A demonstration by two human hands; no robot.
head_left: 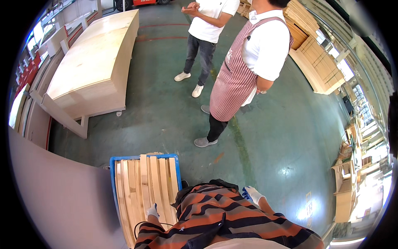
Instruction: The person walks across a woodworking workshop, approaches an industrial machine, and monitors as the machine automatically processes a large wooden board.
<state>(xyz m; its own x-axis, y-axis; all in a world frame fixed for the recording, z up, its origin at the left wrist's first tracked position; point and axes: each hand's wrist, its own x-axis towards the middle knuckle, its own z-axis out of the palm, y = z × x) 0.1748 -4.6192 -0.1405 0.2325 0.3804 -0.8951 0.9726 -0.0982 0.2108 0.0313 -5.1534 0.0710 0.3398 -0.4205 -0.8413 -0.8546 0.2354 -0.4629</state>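
My left hand (pixel 152 213), in a white glove with blue on it, hangs low over pale wooden strips (pixel 145 178) lying lengthwise in a blue-rimmed container (pixel 178 170). Its fingers are partly hidden; whether they touch or grip a strip I cannot tell. My right hand (pixel 253 195), gloved alike, hangs out beside my striped clothing, fingers loosely bent and apart with nothing in them.
Two people stand ahead, one in white (pixel 209 20), one in a striped apron (pixel 232 79). A stack of large panels (pixel 91 58) is at left beside a grey machine. Wood stacks (pixel 315 66) and wooden furniture (pixel 344 191) line the right side.
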